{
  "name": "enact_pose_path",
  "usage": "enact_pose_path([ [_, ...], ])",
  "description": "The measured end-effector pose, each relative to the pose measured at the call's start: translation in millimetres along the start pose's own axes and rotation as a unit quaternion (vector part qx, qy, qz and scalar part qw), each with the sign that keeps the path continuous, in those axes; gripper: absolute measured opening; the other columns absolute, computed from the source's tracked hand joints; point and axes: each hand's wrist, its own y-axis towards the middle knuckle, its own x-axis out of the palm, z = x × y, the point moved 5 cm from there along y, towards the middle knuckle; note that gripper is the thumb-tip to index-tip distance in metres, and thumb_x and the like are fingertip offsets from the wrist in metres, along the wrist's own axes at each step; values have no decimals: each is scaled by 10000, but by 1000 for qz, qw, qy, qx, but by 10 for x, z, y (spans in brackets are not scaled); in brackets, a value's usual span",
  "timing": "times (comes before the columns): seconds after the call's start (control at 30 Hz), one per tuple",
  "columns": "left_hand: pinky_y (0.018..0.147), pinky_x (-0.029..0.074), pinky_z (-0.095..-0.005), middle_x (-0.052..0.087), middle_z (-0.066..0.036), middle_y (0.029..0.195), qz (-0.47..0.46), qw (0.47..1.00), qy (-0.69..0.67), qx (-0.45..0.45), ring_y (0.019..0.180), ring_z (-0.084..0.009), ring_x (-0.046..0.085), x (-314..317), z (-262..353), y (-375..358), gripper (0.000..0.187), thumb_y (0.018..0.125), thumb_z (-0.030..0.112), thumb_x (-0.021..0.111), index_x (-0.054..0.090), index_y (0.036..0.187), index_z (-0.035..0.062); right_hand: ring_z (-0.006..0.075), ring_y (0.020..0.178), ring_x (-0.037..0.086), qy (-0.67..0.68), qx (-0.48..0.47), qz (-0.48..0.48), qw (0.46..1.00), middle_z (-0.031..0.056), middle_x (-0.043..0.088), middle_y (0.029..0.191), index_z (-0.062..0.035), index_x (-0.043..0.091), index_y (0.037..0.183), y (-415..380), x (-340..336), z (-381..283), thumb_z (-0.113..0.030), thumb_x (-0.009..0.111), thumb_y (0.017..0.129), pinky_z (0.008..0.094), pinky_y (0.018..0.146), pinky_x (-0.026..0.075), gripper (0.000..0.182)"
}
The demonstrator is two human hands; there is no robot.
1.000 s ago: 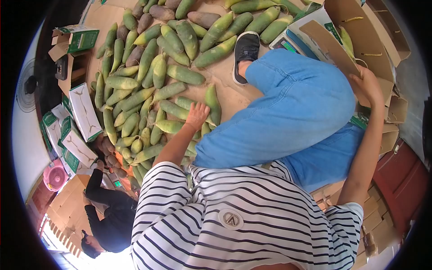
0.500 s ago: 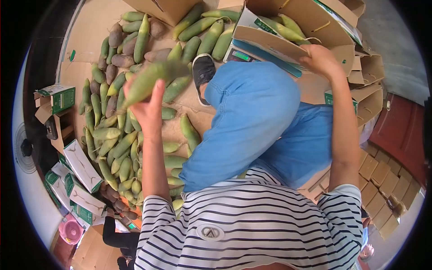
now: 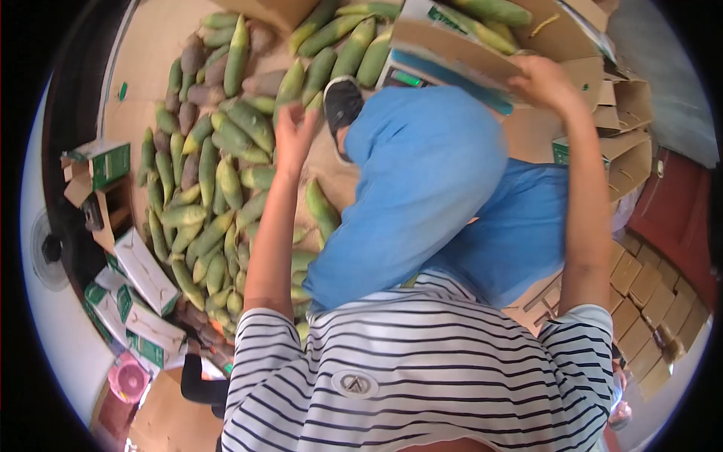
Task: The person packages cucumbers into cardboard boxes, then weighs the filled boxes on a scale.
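My left hand (image 3: pixel 296 134) is raised over the pile with its fingers apart and nothing in them, slightly blurred. Just beyond its fingertips lies a green radish (image 3: pixel 290 84); another long green radish (image 3: pixel 250 124) rests on the pile to its left. My right hand (image 3: pixel 544 81) grips the edge of a cardboard box flap (image 3: pixel 459 53). Several green radishes (image 3: pixel 493 10) lie inside that open box. Under the box is a scale with a lit green display (image 3: pixel 407 78).
Reddish-brown roots (image 3: pixel 192 56) lie among the radishes. White and green cartons (image 3: pixel 147 271) line the left side, near a pink basin (image 3: pixel 128 379). Brown boxes (image 3: pixel 640 286) are stacked at right. My shoe (image 3: pixel 343 105) stands beside the pile. Another person's dark sleeve (image 3: pixel 197 384) shows lower left.
My left hand has let go of the green radish onto the pile and moved right, now empty. My right hand stays on the box flap. The view has shifted slightly.
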Motion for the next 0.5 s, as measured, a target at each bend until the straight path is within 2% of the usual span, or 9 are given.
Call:
enact_pose_path([
  [0.03, 802, 485, -352, 625, -188, 961, -20, 998, 7, -66, 903, -268, 616, -62, -562, -245, 475, 791, 306, 710, 540, 1054, -51, 360, 938, 586, 23, -7, 1, 1000, 179, 636, 964, -57, 606, 1059, 14, -1, -26, -171, 627, 786, 433, 796, 464, 297],
  [0.1, 793, 484, -353, 620, -213, 957, -111, 966, 152, -177, 891, -304, 614, -241, -1224, -764, 549, 768, 373, 719, 532, 1056, -55, 364, 950, 577, 42, 1, -18, 999, 174, 631, 990, -57, 597, 1063, 24, 65, -20, -156, 611, 797, 425, 809, 453, 284],
  [0.17, 783, 487, -362, 617, -236, 968, -149, 940, 227, -207, 909, -325, 613, -332, -1641, -1288, 600, 755, 417, 716, 525, 1067, -59, 362, 962, 573, 17, -4, -25, 1000, 185, 627, 996, -52, 592, 1077, 27, 101, -16, -137, 601, 804, 419, 818, 448, 287],
  [0.2, 790, 487, -371, 618, -238, 981, -183, 923, 227, -250, 928, -326, 611, -322, -1783, -1498, 623, 745, 426, 720, 521, 1076, -63, 363, 963, 572, 16, -7, -25, 1000, 189, 625, 998, -49, 590, 1081, 32, 99, -6, -135, 600, 804, 419, 818, 449, 290],
  [0.23, 798, 487, -380, 618, -239, 995, -218, 904, 227, -290, 946, -328, 610, -288, -1906, -1674, 647, 735, 436, 724, 517, 1085, -67, 363, 965, 571, 14, -7, -24, 1000, 192, 624, 1001, -46, 589, 1084, 38, 96, -8, -132, 600, 805, 419, 818, 449, 292],
  [0.33, 787, 499, -376, 627, -234, 1003, -230, 887, 173, -361, 952, -317, 620, -113, -2080, -1972, 708, 676, 439, 772, 522, 1085, -82, 358, 980, 573, 7, 0, -43, 999, 195, 622, 1013, -44, 587, 1096, 65, 108, -25, -155, 603, 807, 425, 827, 454, 311],
  [0.43, 762, 512, -373, 631, -226, 1005, -186, 884, 121, -412, 926, -312, 632, 30, -2018, -2000, 756, 612, 425, 821, 528, 1076, -94, 352, 989, 576, -18, -7, -52, 998, 185, 623, 1029, -67, 593, 1101, 77, 120, -12, -181, 614, 801, 427, 832, 462, 321],
  [0.47, 729, 521, -377, 634, -224, 1001, -179, 900, 69, -393, 902, -303, 641, 61, -2063, -1994, 747, 589, 394, 841, 534, 1059, -100, 349, 992, 578, -31, -7, -45, 998, 181, 624, 1034, -75, 595, 1101, 71, 125, 23, -189, 618, 799, 427, 833, 465, 324],
  [0.5, 730, 521, -380, 635, -221, 993, -170, 910, 93, -366, 894, -304, 641, 43, -2015, -1965, 732, 593, 391, 837, 536, 1052, -95, 343, 999, 580, -55, -20, -28, 998, 170, 623, 1054, -91, 600, 1094, 85, 150, 54, -208, 636, 787, 428, 838, 470, 331],
])
